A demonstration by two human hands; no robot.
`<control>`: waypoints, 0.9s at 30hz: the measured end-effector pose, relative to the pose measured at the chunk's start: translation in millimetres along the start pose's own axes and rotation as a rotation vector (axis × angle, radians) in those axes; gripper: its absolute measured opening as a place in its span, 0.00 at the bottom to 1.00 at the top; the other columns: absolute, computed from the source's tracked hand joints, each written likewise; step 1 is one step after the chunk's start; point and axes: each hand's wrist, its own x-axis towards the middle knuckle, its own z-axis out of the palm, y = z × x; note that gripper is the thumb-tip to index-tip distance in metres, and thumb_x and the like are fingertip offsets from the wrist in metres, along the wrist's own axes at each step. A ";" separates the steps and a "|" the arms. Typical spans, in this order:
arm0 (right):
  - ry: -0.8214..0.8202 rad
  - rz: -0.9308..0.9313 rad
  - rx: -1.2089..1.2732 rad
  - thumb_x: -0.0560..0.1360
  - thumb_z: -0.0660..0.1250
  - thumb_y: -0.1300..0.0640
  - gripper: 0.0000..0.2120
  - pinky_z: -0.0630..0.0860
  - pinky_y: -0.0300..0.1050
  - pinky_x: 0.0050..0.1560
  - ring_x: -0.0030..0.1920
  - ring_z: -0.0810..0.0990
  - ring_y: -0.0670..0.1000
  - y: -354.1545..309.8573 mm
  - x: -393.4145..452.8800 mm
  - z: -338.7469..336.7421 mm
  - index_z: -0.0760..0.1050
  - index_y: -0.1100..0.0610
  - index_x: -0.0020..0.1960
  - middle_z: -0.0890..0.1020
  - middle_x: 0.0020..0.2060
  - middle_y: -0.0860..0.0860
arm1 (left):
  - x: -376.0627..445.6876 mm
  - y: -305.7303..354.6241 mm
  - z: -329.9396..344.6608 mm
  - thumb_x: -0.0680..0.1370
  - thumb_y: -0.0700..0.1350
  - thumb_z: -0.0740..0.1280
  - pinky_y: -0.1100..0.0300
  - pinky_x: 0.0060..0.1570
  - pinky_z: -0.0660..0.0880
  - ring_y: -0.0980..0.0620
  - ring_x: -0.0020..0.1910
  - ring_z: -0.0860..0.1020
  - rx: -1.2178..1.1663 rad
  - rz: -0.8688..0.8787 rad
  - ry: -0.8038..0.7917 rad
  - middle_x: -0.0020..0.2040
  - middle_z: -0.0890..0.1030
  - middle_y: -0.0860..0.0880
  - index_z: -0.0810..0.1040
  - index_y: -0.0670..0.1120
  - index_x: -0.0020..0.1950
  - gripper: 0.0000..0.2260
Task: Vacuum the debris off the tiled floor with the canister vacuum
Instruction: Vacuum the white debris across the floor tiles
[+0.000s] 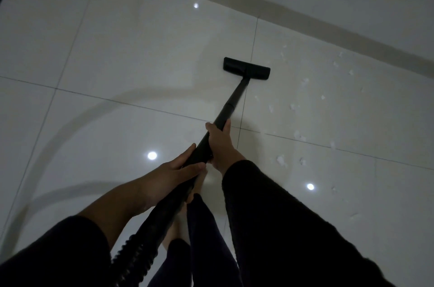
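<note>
Glossy tiled floor [141, 63], unbranded black wand [232, 103]

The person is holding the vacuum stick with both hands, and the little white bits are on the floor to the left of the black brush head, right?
Not quite. The head view shows the white bits lie to the right of the black brush head, not the left. The rest is right: the left hand and right hand both hold the vacuum stick.
</note>
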 end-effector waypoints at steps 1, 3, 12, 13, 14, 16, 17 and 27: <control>0.007 -0.001 -0.002 0.79 0.60 0.53 0.34 0.76 0.55 0.47 0.45 0.75 0.52 8.1 -3.6 -2.1 0.45 0.36 0.76 0.71 0.56 0.51 | -4.5 -6.6 3.8 0.78 0.53 0.63 0.61 0.31 0.75 0.54 0.28 0.78 -0.007 -0.004 -0.005 0.28 0.79 0.52 0.52 0.64 0.75 0.29; 0.012 0.001 0.005 0.79 0.60 0.53 0.35 0.76 0.58 0.53 0.48 0.75 0.53 23.6 -11.1 -6.1 0.45 0.36 0.76 0.71 0.59 0.52 | -14.6 -17.5 11.7 0.77 0.53 0.63 0.59 0.31 0.76 0.52 0.29 0.78 -0.024 -0.007 -0.013 0.29 0.79 0.49 0.51 0.64 0.75 0.30; -0.022 0.052 0.034 0.80 0.60 0.54 0.34 0.74 0.55 0.46 0.54 0.73 0.56 67.9 -42.5 -30.1 0.43 0.36 0.76 0.68 0.63 0.52 | -39.0 -57.0 50.8 0.78 0.53 0.62 0.60 0.29 0.75 0.55 0.24 0.77 0.017 -0.016 0.031 0.32 0.78 0.47 0.50 0.64 0.75 0.30; -0.022 0.057 0.029 0.80 0.60 0.54 0.34 0.75 0.54 0.44 0.53 0.73 0.56 72.8 -45.1 -34.1 0.43 0.35 0.76 0.68 0.62 0.52 | -41.2 -61.7 56.0 0.78 0.53 0.62 0.60 0.29 0.75 0.55 0.24 0.77 0.021 -0.015 0.032 0.32 0.78 0.46 0.50 0.63 0.75 0.30; -0.023 0.059 0.027 0.79 0.60 0.53 0.34 0.74 0.53 0.43 0.52 0.73 0.55 77.8 -47.3 -37.9 0.44 0.35 0.76 0.68 0.60 0.51 | -42.8 -66.5 61.0 0.78 0.53 0.62 0.60 0.28 0.75 0.55 0.24 0.77 0.019 -0.013 0.031 0.32 0.77 0.46 0.49 0.63 0.75 0.30; -0.028 0.045 0.029 0.80 0.59 0.54 0.34 0.74 0.51 0.42 0.48 0.74 0.53 88.9 -51.3 -46.7 0.43 0.36 0.77 0.68 0.58 0.51 | -46.7 -76.0 71.1 0.78 0.52 0.62 0.60 0.27 0.75 0.54 0.23 0.77 0.005 -0.013 0.030 0.34 0.76 0.44 0.50 0.63 0.75 0.30; -0.038 0.035 0.028 0.80 0.59 0.54 0.34 0.74 0.50 0.41 0.46 0.74 0.52 94.2 -54.8 -50.8 0.43 0.37 0.77 0.68 0.57 0.51 | -48.2 -81.8 76.0 0.78 0.52 0.62 0.60 0.27 0.75 0.53 0.23 0.77 -0.002 -0.014 0.036 0.33 0.76 0.43 0.50 0.63 0.75 0.30; -0.128 0.052 0.000 0.80 0.59 0.53 0.35 0.74 0.55 0.46 0.45 0.74 0.53 154.9 -101.9 -88.9 0.42 0.37 0.77 0.69 0.60 0.52 | -85.5 -146.4 133.4 0.72 0.60 0.65 0.55 0.34 0.76 0.47 0.31 0.78 -0.007 -0.001 0.048 0.30 0.79 0.47 0.52 0.67 0.74 0.34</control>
